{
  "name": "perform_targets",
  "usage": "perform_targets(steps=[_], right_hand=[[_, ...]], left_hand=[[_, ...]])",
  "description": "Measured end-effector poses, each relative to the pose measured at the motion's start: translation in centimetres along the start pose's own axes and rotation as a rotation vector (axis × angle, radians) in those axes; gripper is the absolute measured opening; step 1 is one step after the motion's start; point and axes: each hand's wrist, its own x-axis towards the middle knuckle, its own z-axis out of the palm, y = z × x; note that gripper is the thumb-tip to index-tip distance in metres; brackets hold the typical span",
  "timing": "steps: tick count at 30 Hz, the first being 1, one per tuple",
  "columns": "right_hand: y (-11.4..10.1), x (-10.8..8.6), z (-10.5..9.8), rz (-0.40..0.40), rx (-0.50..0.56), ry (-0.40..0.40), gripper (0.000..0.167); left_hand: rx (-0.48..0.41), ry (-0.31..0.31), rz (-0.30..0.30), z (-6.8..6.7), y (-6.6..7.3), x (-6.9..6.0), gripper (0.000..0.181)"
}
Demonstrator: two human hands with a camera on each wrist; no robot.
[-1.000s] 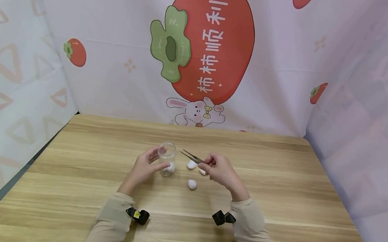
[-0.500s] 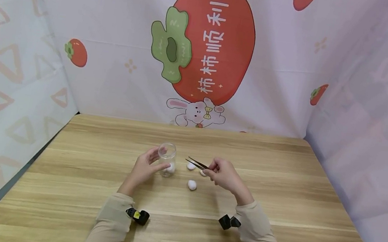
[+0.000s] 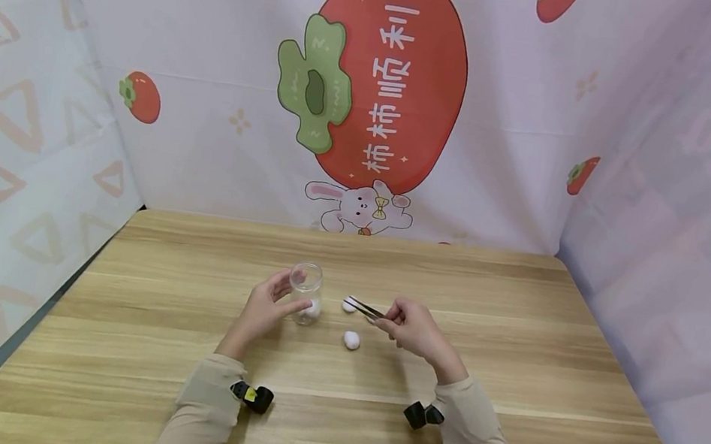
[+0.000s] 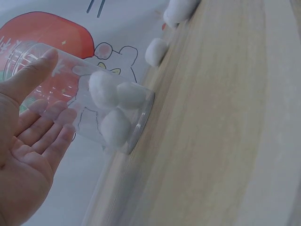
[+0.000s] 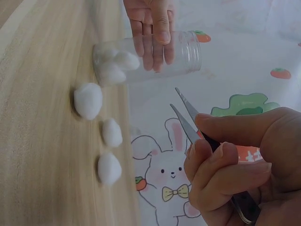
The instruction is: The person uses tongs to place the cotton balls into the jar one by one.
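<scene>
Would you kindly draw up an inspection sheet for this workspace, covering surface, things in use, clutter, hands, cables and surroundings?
Surface: wood-grain table, light brown.
Job's things: clear jar, upright, open-topped, with three white balls visible inside; three loose balls lie on the table; tweezers, tips apart, nothing between them.
Clutter: nothing seen.
Hands: left hand holds the jar; right hand holds the tweezers.
Cables: nothing seen.
Surroundings: white cloth backdrop printed with red fruit and a rabbit.
</scene>
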Motion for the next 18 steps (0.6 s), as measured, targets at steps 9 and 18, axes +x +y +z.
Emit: perform_targets(steps=[9,18], right_hand=[[1.1,-0.1,-0.3,-0.035,0.016,-0.030,0.015],[2.7,0.1,-1.2,-0.114,0.022,-0.076,0.013]], left_hand=[[0.012,0.002,-0.001,0.0,-0.1,0.1,0.070],[0.006,0.002,-0.001,0.0,0.0,0.0,0.069]])
